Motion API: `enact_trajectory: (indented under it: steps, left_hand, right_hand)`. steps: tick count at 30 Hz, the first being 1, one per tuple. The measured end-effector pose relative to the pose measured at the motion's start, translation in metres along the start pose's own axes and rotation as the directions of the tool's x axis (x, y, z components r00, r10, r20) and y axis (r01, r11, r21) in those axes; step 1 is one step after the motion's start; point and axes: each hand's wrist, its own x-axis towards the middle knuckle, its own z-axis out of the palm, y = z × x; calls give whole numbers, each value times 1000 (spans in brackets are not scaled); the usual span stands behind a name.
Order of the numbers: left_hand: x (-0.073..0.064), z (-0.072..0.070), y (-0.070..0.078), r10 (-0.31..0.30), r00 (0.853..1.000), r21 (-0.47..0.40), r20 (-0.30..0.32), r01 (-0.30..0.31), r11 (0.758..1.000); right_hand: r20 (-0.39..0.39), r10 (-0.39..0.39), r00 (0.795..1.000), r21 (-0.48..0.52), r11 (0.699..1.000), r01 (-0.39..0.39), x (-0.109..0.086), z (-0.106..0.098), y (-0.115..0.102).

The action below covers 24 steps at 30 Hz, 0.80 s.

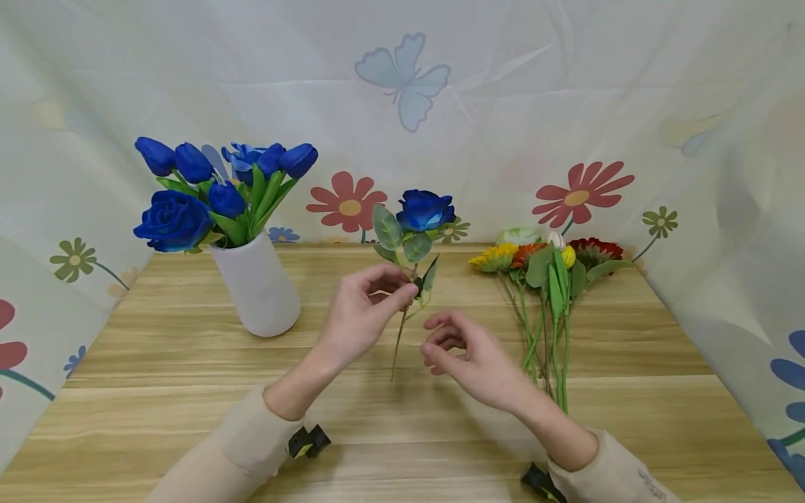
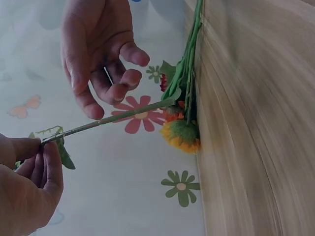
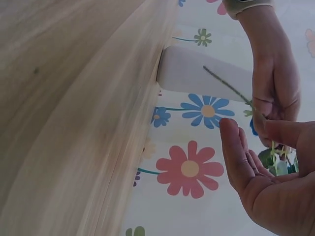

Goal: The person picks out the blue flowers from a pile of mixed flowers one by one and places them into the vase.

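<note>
My left hand (image 1: 358, 307) pinches the stem of a blue rose (image 1: 425, 211) between thumb and fingers, just under its leaves. The bloom is at the top and the bare stem (image 2: 123, 115) slants downward over the table. To the right of that stem is my right hand (image 1: 472, 353), its fingers loosely bent with nothing in them. In the right wrist view, the left hand (image 3: 275, 83) holds the stem beyond the right hand (image 3: 275, 196), and the bloom is mostly hidden. A white vase (image 1: 258, 290) with blue roses and tulips stands on the left.
Several loose flowers (image 1: 556, 279), yellow, orange and dark red among them, lie on the right of the wooden table (image 1: 390, 454), stems toward me. Behind the table hangs a pale cloth (image 1: 264, 105) printed with flowers and a butterfly. Small black devices (image 1: 308, 441) sit at both sleeves.
</note>
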Motion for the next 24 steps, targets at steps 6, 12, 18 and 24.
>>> enact_trajectory:
  steps: [6, 12, 18, 24]
  left_hand:
    - [-1, -8, 3, 55, 998, 111, 22, -57, 992]
    - [-2, -13, 10, 171, 985, 259, 33, -173, 950]
    - [-3, -17, 13, 288, 955, 386, 64, -290, 876]
    - [-7, -18, 18, 355, 927, 478, 119, -367, 798]
  right_hand:
    - [-12, 36, 999, -40, 999, -36, -2, -8, 3]
    - [-37, 54, 998, -56, 997, -56, -4, -12, 7]
    - [-43, 72, 996, -77, 994, -75, -5, -16, 10]
    - [-59, 74, 995, -100, 992, -80, -6, -20, 10]
